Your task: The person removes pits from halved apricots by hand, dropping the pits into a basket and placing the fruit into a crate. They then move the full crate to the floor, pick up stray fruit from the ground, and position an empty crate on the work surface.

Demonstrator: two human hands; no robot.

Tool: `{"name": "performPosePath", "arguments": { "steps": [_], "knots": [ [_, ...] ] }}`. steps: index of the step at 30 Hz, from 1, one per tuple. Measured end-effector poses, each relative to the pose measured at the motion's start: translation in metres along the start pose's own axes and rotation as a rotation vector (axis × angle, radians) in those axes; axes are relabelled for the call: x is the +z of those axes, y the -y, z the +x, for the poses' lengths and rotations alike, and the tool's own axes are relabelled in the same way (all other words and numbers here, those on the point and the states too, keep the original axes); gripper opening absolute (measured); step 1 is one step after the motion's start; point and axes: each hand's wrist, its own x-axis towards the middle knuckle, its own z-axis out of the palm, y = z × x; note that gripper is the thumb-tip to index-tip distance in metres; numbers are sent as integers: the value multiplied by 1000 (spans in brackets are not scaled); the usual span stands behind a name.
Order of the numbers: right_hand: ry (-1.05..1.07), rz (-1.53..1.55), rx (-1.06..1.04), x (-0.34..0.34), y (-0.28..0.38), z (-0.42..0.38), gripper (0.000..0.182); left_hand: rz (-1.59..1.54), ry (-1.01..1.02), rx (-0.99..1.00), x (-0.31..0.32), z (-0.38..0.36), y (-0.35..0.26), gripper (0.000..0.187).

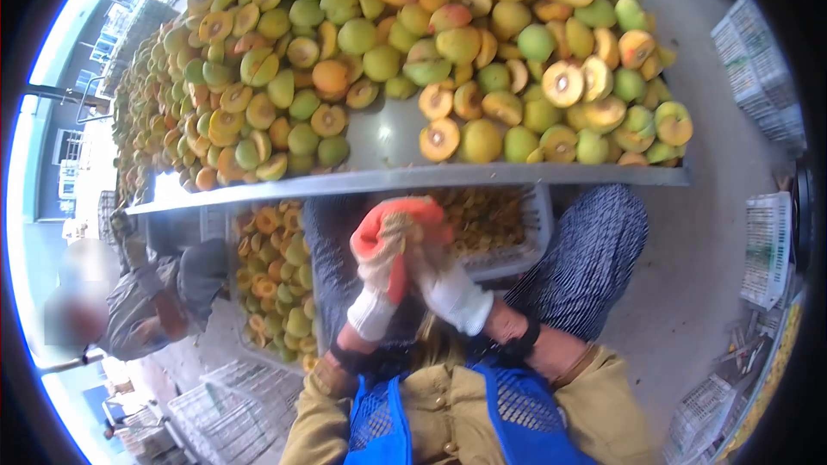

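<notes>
My left hand [377,250], in a white knit glove with an orange coated palm, is closed and pressed against my right hand [436,257]. The right one wears a white glove too, is blurred by motion, and looks curled against the left. What lies between them is hidden by the gloves. Both are just below the near edge of a metal table [388,133], above my lap. Green and yellow peaches [357,36], many cut in half with the pits showing, are heaped on that table.
Between my knees stands a white crate [541,228] with small brownish-yellow pieces. Left of my leg, another crate holds peach halves [274,267]. A co-worker [142,310] sits farther left. Plastic crates [767,250] stand along the right, and more crates [228,409] lie at lower left.
</notes>
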Motion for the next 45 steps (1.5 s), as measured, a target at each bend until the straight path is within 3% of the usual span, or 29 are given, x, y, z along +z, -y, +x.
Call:
{"name": "performPosePath", "arguments": {
  "steps": [2, 3, 4, 6, 10, 13, 14, 16, 18, 22, 23, 27, 29, 32, 33, 37, 38, 40, 42, 43, 45],
  "knots": [
    [-22, -145, -175, -7, 0, 5, 24, -51, -29, -165, 13, 4, -18, 45],
    [76, 39, 6, -10, 5, 4, 27, -43, -14, -118, 15, 7, -19, 49],
    [169, 337, 335, -19, 18, 10, 31, -52, -38, -137, 20, 8, -23, 53],
    [180, 633, 722, -30, 36, 20, 38, -93, -67, -96, 25, 11, -20, 52],
    [198, 644, 675, -40, 41, 28, 44, -63, 23, -108, 30, 16, -27, 44],
    [355, 651, 785, -58, 65, 30, 53, -74, 55, -107, 26, 12, -29, 34],
    [300, 745, 907, -57, 75, 34, 53, -61, 85, -82, 25, 12, -27, 32],
    [323, 574, 800, -55, 73, 35, 53, -102, 52, -111, 29, 10, -39, 37],
    [254, 576, 884, -46, 87, 35, 57, -126, -22, -136, 32, 8, -42, 43],
    [253, 794, 861, -36, 79, 27, 60, -162, -31, -42, 26, 4, -53, 45],
    [146, 663, 835, -31, 76, 25, 58, -136, -38, -27, 24, 3, -53, 45],
    [170, 221, 470, -25, 54, 31, 70, -127, -19, 24, 17, 4, -59, 45],
    [209, 380, 756, -36, 66, 40, 69, -124, -14, 21, 12, 3, -62, 43],
    [259, 491, 884, -51, 64, 47, 61, -47, 20, 253, 7, 6, -59, 40],
    [242, 446, 830, -50, 59, 48, 58, -63, 28, 225, 6, 3, -65, 37],
    [469, 731, 966, -72, 74, 60, 52, 304, -62, 540, 3, 13, -54, 26],
    [372, 652, 954, -70, 78, 58, 49, 408, -88, 662, 2, 18, -51, 25],
    [123, 531, 897, -58, 70, 53, 46, 431, -102, 658, 5, 20, -51, 26],
    [116, 457, 874, -52, 73, 56, 45, 311, -85, 523, 1, 19, -53, 27],
    [230, 441, 885, -53, 86, 64, 45, 250, -73, 454, 0, 18, -53, 28],
    [313, 478, 958, -56, 91, 65, 46, 266, -104, 527, 3, 17, -55, 29]
  ]
}}
